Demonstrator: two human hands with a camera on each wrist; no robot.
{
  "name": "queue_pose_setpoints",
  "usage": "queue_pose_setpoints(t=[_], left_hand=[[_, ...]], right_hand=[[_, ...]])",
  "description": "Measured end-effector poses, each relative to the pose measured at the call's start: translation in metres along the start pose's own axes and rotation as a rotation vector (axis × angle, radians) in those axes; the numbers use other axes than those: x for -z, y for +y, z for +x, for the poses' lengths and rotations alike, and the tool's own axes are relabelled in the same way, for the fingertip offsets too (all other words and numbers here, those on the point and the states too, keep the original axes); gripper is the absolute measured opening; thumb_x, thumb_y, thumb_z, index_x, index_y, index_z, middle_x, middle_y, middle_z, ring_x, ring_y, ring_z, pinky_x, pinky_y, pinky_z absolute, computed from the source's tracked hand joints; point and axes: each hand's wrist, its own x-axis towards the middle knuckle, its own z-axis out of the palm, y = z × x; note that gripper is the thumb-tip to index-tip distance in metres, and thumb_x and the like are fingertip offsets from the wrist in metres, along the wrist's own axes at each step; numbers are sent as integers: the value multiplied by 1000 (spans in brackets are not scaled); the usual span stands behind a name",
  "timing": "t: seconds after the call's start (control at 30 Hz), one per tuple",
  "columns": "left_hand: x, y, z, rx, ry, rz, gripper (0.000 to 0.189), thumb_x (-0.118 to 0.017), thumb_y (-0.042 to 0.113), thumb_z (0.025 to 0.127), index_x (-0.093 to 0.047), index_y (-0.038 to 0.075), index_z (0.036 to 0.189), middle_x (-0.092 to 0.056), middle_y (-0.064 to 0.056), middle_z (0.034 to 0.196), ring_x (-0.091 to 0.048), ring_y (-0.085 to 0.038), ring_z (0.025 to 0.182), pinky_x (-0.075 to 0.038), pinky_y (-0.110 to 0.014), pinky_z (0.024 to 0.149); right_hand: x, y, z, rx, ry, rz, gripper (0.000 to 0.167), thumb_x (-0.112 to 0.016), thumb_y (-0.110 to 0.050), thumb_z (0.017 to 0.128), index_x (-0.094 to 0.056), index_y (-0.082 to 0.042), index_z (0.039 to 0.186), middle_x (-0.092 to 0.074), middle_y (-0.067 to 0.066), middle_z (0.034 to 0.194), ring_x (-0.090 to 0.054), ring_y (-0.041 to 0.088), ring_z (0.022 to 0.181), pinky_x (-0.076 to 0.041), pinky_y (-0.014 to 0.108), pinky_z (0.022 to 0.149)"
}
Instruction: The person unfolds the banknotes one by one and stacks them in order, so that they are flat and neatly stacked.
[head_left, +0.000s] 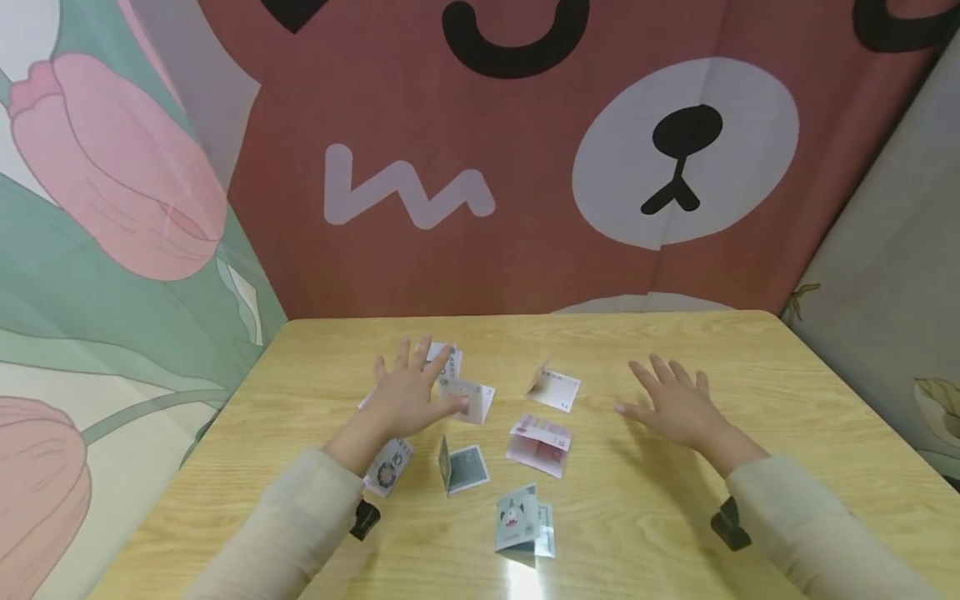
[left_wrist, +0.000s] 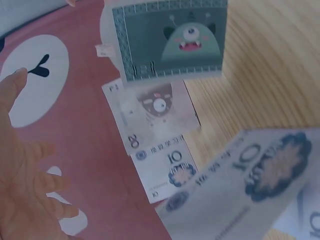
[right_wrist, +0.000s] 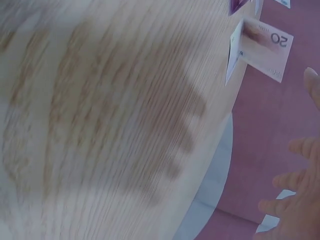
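Both hands hover over the table with fingers spread and nothing held. The left hand [head_left: 405, 398] is above the left group of folded play banknotes, partly covering them. Near its thumb stands a folded note [head_left: 478, 410], and a 10 note [head_left: 387, 468] lies below its wrist. A dark green note [head_left: 468, 469] with a one-eyed monster [left_wrist: 191, 45] stands folded nearby. The right hand [head_left: 681, 410] is over bare wood, right of a folded pink note [head_left: 551, 457] and a folded 20 note [head_left: 557, 389]. Nearest the front stands a pale green note [head_left: 517, 518].
The notes stand on a light wooden table [head_left: 630, 533]. Behind its far edge hangs a reddish cloth [head_left: 525, 267] with a bear face, and a tulip-patterned cloth [head_left: 142, 358] hangs at the left. Each sleeve has a small black device [head_left: 365, 520] under it.
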Motion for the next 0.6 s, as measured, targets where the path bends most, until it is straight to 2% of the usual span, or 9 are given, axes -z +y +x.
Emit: queue_pose_setpoints(t=[0.23, 0.6], left_hand=[[-2, 13, 0, -19, -52, -30, 77, -37, 63, 78, -13, 22, 139, -6, -12, 142, 2, -37, 126, -1, -64, 92], [-7, 31, -1, -119, 17, -103, 76, -37, 64, 78, -16, 22, 138, -12, -11, 142, -5, -34, 127, -4, -59, 96]], right_hand=[[-7, -8, 0, 25, -2, 33, 79, -42, -59, 80, -25, -3, 134, -15, 30, 135, -11, 51, 118, 1, 69, 86], [-14, -18, -2, 72, 17, 82, 75, -43, -56, 81, -28, -4, 133, -20, 28, 134, -16, 50, 118, -4, 68, 88]])
